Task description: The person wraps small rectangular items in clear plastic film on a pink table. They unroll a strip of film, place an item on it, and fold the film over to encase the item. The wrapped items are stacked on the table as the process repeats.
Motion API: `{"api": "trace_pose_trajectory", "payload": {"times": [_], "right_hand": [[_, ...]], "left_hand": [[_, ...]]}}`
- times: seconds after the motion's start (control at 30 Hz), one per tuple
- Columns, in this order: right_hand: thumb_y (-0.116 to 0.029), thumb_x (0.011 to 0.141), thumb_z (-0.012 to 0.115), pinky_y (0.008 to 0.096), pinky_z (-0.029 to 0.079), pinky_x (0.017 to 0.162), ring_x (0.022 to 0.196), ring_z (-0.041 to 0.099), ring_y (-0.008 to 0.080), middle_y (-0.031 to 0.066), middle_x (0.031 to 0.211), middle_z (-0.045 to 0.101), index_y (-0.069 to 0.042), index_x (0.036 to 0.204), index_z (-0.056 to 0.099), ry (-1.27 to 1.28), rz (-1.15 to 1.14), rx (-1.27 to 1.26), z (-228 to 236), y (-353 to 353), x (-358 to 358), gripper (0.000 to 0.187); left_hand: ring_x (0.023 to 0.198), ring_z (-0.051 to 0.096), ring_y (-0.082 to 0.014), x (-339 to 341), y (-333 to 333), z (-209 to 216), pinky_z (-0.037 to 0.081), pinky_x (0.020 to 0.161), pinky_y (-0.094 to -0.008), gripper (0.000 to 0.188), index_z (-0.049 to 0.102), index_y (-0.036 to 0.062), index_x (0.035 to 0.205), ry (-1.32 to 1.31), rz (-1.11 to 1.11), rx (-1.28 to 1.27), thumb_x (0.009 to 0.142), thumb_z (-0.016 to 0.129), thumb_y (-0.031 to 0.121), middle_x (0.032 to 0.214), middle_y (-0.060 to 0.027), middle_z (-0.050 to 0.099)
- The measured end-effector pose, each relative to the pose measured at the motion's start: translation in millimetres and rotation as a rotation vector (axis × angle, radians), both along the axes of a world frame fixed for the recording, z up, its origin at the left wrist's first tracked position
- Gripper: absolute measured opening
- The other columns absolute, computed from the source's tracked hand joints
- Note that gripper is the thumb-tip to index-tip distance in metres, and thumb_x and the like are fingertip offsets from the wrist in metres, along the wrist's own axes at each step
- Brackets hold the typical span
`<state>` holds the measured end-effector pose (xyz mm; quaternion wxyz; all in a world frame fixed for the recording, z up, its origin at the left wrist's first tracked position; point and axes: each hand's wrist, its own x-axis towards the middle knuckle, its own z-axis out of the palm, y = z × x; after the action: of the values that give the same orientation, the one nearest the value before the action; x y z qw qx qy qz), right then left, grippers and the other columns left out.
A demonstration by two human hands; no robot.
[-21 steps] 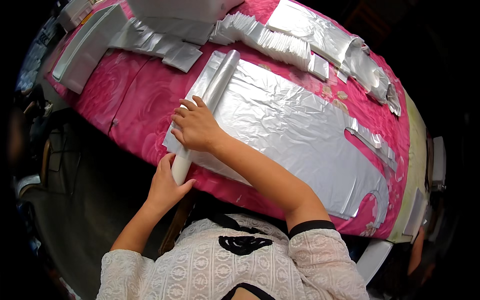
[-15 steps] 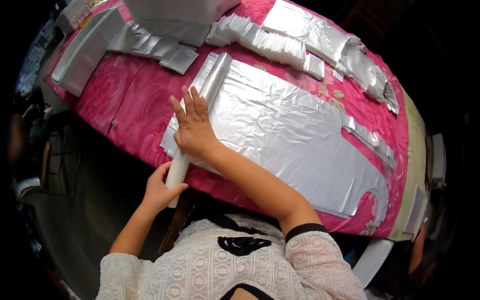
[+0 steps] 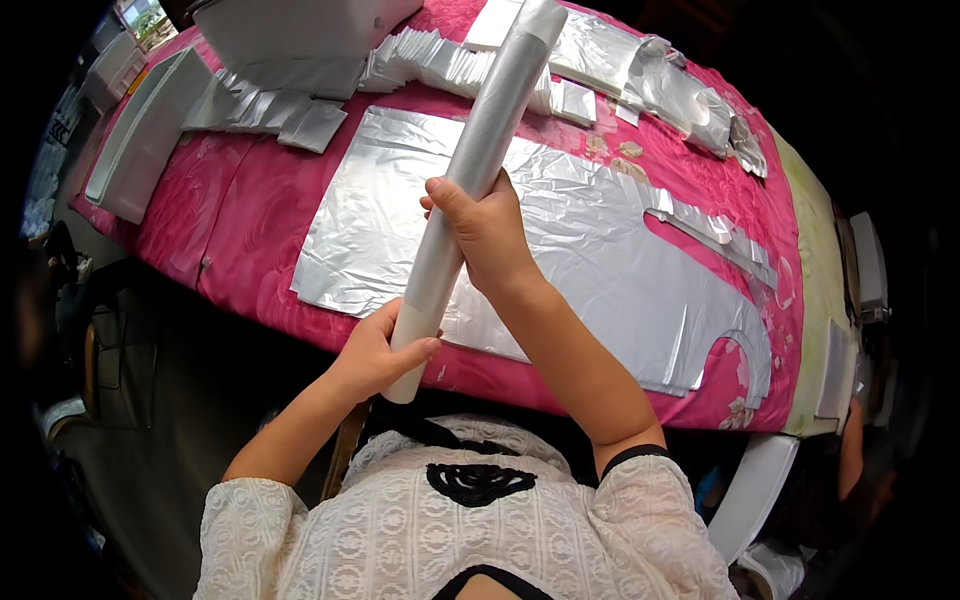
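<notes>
Silvery, translucent film covers one long roll (image 3: 436, 262) with pale ends, held slantwise over the tabletop (image 3: 185, 200), its lower end reaching past the near edge. Two hands grip it. The left hand (image 3: 378, 358) has its thumb across the pale lower end and its fingers curled round the far side; the right hand (image 3: 492, 228) clasps the middle, thumb laid over the film, most of its fingers hidden behind.

Beneath the roll lies one broad silver sheet (image 3: 590, 270), creased and flat, with two curved cut-outs at its right end; whether it is a single layer or several cannot be told. Beyond it runs one fanned row of folded silver packets (image 3: 425, 62), too tightly packed to count, and to its left one overlapping group of silver pieces (image 3: 250, 108). One more long silver length (image 3: 610, 60) stretches along the far right, crumpled at its end.

Three containers stand at the far left: a large whitish bin (image 3: 300, 40), a long narrow white box (image 3: 140, 150) with an open top, and a smaller pale box (image 3: 113, 68). Their contents cannot be made out. Pink floral cloth covers most of the tabletop, with one yellow-green strip (image 3: 812, 215) at the right end.
</notes>
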<state>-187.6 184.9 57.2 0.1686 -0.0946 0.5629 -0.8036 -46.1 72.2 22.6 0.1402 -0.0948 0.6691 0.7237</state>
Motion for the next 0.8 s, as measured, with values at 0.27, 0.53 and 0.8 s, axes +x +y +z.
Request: {"api": "trace_pose_trajectory", "payload": {"times": [0.27,0.53,0.8], "right_hand": [[-0.018,0.076,0.068,0.0302,0.051,0.07,0.077,0.057,0.0162,0.0093,0.086,0.052,0.004,0.121,0.032,-0.23,0.053,-0.326,1,37,12,0.062],[-0.018,0.078,0.067,0.0318,0.051,0.072,0.083,0.058,0.0181,0.0128,0.096,0.05,0.006,0.119,0.034,-0.251,-0.026,-0.066,-40,42,34,0.057],[-0.018,0.079,0.069,0.03,0.048,0.081,0.09,0.058,0.0175,0.0094,0.095,0.055,0.006,0.116,0.04,-0.304,-0.064,-0.168,-70,88,-11,0.054]], "left_hand": [[0.072,0.058,-0.0138,-8,15,4,0.049,0.063,-0.0283,0.055,0.049,0.0001,0.11,-0.177,-0.383,0.68,0.072,0.073,0.032,0.086,-0.0059,0.058],[0.072,0.058,-0.0135,-27,32,-9,0.05,0.06,-0.0268,0.059,0.047,0.0042,0.109,-0.203,-0.062,0.288,0.081,0.055,0.055,0.087,-0.007,0.057],[0.062,0.056,-0.013,-10,4,-29,0.05,0.056,-0.0266,0.059,0.051,0.0042,0.105,-0.41,-0.366,0.212,0.078,0.06,0.056,0.075,-0.0047,0.055]]}}
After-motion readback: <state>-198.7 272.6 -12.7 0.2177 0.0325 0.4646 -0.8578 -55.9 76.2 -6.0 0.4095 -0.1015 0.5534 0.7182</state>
